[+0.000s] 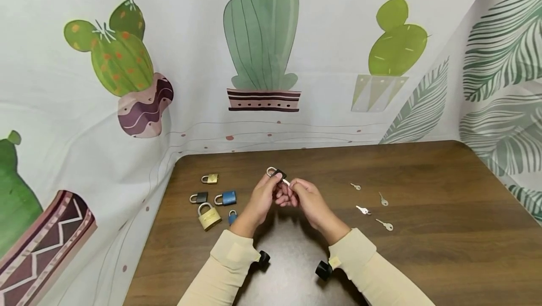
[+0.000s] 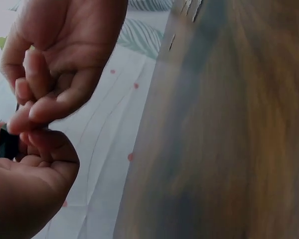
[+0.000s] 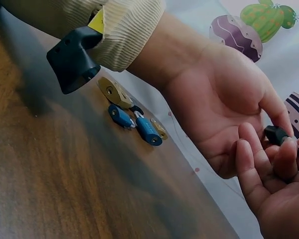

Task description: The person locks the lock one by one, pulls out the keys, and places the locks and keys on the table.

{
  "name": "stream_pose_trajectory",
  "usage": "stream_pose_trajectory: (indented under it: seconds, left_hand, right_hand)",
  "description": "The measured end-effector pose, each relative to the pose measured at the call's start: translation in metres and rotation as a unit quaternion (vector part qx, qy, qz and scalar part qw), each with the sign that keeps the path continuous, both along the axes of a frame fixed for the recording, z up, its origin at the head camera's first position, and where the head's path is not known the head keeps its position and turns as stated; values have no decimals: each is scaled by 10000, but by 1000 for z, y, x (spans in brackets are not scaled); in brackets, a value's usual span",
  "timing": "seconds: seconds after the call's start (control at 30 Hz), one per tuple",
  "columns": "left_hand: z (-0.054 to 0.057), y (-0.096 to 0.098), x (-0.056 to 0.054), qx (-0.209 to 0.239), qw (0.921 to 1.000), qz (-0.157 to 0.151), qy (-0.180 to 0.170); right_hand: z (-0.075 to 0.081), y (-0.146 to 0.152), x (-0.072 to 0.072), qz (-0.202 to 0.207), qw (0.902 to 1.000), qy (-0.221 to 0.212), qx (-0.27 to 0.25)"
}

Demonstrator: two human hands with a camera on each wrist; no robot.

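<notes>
My left hand (image 1: 263, 194) grips a small black padlock (image 1: 279, 173) above the middle of the table, its thumb lying across the body. The silver shackle points up and to the left. At the padlock's lower end my right hand (image 1: 308, 198) pinches a silver key (image 1: 286, 182), mostly covered by the fingers. Whether the key's blade sits inside the lock I cannot tell. In the right wrist view the black padlock (image 3: 275, 134) shows between the left thumb and fingers. Fingers hide most of the padlock (image 2: 9, 143) in the left wrist view.
Left of the hands lie a small brass padlock (image 1: 211, 179), a black padlock (image 1: 199, 197), a blue padlock (image 1: 228, 197), a large brass padlock (image 1: 210, 219) and a small blue padlock (image 1: 232, 218). Several loose keys (image 1: 385, 224) lie to the right. A cactus-print cloth (image 1: 330, 127) hangs behind the table.
</notes>
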State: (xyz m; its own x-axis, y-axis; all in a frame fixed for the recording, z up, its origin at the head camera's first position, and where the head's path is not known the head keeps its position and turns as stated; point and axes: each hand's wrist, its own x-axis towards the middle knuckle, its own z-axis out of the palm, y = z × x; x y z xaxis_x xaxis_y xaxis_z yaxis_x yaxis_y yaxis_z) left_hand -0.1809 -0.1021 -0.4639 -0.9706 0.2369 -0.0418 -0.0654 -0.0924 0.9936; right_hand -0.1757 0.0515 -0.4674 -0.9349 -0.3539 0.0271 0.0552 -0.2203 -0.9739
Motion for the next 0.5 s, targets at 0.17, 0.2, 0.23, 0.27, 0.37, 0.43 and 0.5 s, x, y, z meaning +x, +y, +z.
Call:
stream_pose_trajectory:
  seconds: [0.17, 0.2, 0.23, 0.27, 0.37, 0.43, 0.5]
  left_hand:
    - [1, -1, -3, 93, 9998, 136, 111]
    - [2, -2, -3, 116, 9997, 212, 98]
    - [3, -3, -4, 159, 9994, 310, 72]
    - [4, -4, -5, 177, 9990, 416, 41]
    - [8, -8, -6, 245, 9968, 762, -69]
    - [11, -12, -7, 300, 9950, 948, -124]
    - [13, -17, -9, 287, 9938, 1058, -156]
  right_hand:
    - [1, 1, -1, -22, 10000, 0, 87]
    - [1, 1, -1, -5, 9999, 10, 118]
    - [1, 2, -1, 11, 9999, 22, 157]
    - [2, 3, -1, 40, 9997, 55, 219]
    - [4, 5, -2, 16, 9990, 165, 424]
    - [7, 7, -3, -40, 9984, 214, 531]
    - [10, 9, -4, -90, 9980, 258, 577]
